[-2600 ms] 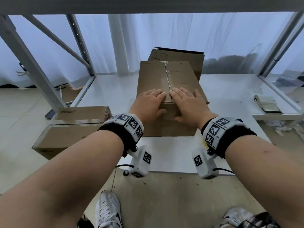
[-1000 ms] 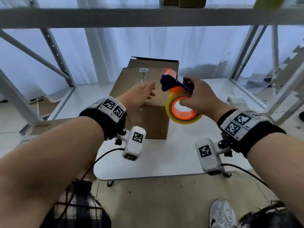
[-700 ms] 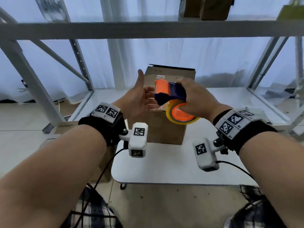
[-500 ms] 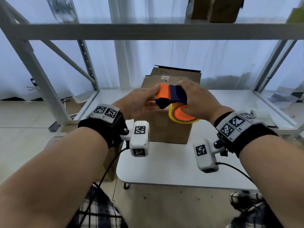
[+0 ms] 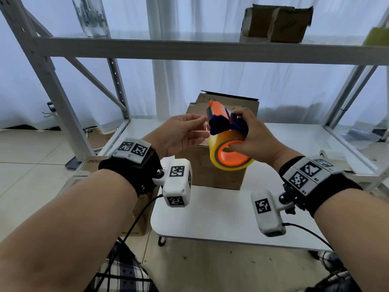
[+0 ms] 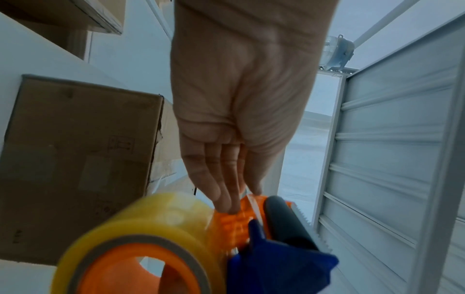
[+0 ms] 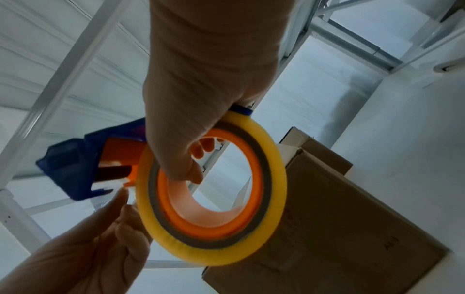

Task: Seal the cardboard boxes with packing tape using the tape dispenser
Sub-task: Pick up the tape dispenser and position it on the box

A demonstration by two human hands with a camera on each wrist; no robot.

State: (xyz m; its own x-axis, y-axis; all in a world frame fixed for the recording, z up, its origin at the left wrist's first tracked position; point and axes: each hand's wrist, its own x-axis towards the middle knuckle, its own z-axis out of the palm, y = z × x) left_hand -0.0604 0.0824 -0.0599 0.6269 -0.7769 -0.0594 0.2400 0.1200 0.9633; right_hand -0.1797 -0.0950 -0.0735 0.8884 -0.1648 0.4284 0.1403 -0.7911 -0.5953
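Note:
My right hand (image 5: 242, 131) grips a blue and orange tape dispenser (image 5: 223, 123) in the air above the brown cardboard box (image 5: 219, 171), thumb inside the orange core of the yellowish tape roll (image 5: 229, 157). My left hand (image 5: 202, 128) reaches the dispenser's front, where thumb and fingers pinch the loose end of clear tape. In the left wrist view the left hand (image 6: 245, 199) meets the tape strip beside the black roller of the dispenser (image 6: 276, 258). The right wrist view has the right hand (image 7: 196, 159) through the roll (image 7: 274, 189), with the box (image 7: 352, 228) below.
The box stands on a white table (image 5: 210, 218) inside a grey metal rack (image 5: 189, 47). A second open box (image 5: 229, 100) stands behind it. Another carton (image 5: 92, 163) sits on the floor at left. Small boxes (image 5: 277, 22) rest on the upper shelf.
Both hands left the box flaps. My right hand brought the dispenser up, and the left hand, apart from it a second ago, now pinches the tape end at its front.

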